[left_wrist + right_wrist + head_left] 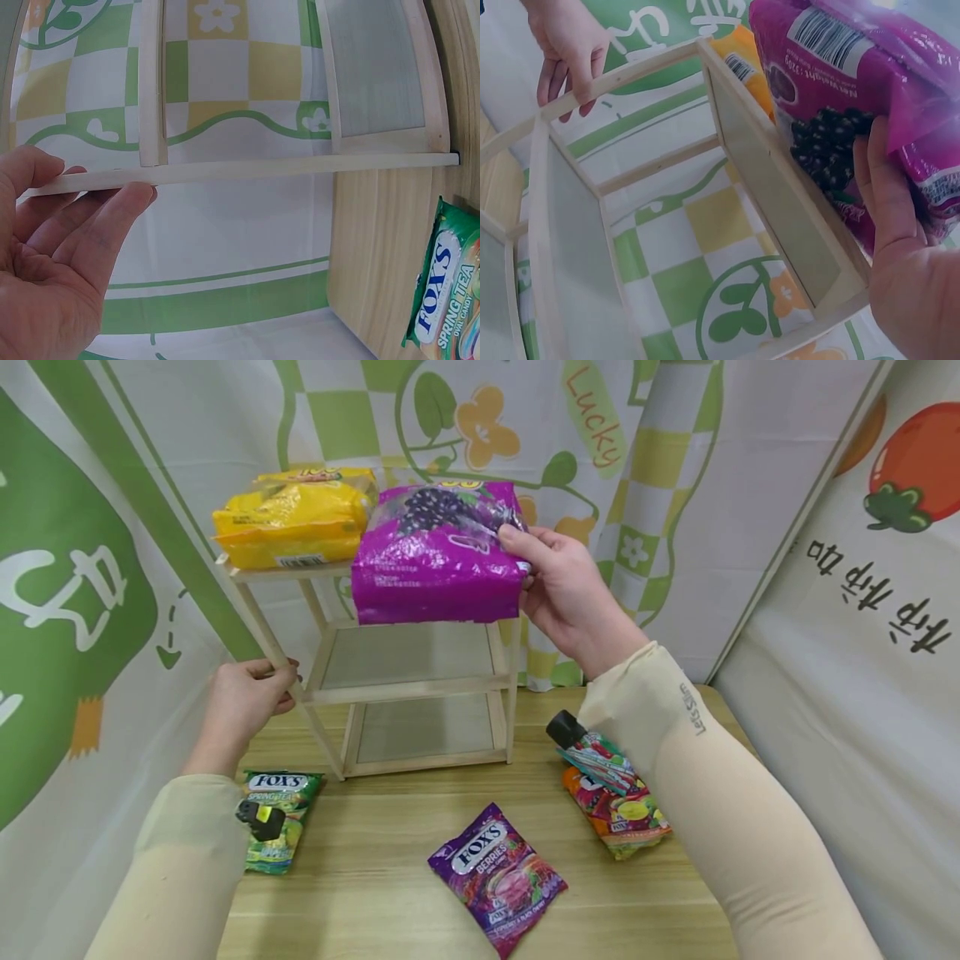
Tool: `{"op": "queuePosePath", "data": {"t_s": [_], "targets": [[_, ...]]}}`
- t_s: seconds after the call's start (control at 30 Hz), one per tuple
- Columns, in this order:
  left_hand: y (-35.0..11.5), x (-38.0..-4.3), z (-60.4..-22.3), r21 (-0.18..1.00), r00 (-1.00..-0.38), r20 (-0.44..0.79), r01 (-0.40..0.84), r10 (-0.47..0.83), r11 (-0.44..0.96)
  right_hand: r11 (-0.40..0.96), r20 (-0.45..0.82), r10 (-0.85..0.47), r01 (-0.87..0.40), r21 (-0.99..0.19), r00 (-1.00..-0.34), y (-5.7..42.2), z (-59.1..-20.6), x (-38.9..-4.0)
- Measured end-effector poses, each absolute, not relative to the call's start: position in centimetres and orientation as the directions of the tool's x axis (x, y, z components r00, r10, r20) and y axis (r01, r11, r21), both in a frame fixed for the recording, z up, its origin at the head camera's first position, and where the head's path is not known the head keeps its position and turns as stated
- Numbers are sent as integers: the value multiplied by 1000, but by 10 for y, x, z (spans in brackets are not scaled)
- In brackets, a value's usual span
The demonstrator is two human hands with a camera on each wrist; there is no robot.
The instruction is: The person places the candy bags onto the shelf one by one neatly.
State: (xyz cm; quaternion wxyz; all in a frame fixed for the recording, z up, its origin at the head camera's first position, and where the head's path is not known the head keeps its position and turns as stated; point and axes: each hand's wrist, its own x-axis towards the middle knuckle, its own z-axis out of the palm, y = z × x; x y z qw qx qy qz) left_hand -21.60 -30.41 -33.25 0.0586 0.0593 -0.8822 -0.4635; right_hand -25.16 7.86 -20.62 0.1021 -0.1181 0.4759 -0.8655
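My right hand (pixel 566 589) grips the right side of a purple candy bag (pixel 442 560) printed with dark berries. The bag is at the top tier of a light wooden shelf (pixel 405 689); in the right wrist view it lies against the top frame. Beside it on that tier sits a yellow bag (pixel 296 518). Lower down, my left hand (pixel 243 702) holds the shelf's front left post, thumb on one side and fingers on the other, as the left wrist view (pixel 67 247) shows through that hand.
A green Fox's Spring Tea bag (pixel 281 810) lies left of the shelf, partly behind the left wrist camera. A Fox's Berries bag (pixel 498 881) lies on the wooden table (pixel 360 877) in front. An orange candy bag (pixel 618 814) and a black-capped pouch (pixel 592 752) overlap at right.
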Motion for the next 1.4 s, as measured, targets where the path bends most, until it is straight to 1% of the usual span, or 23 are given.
{"op": "queuePosePath", "data": {"t_s": [0.43, 0.57, 1.03, 1.23, 1.4], "targets": [[-303, -216, -332, 825, -985, 52, -49, -163, 563, -570, 4, -254, 146, -809, -967, 78, -199, -255], [-303, -216, -332, 827, -986, 58, -42, -159, 561, -586, 7, -244, 142, -798, -970, 78, -198, -256], [-303, -215, -333, 831, -986, 64, -35, -157, 555, -699, 15, -210, 139, -702, -978, 77, -196, -253], [-304, -215, -333, 835, -986, 61, -35, -155, 549, -724, 61, -221, 122, -678, -973, 79, -200, -245], [-303, -215, -334, 836, -986, 61, -36, -157, 548, -736, 151, -238, 77, -672, -960, 79, -207, -238]]}}
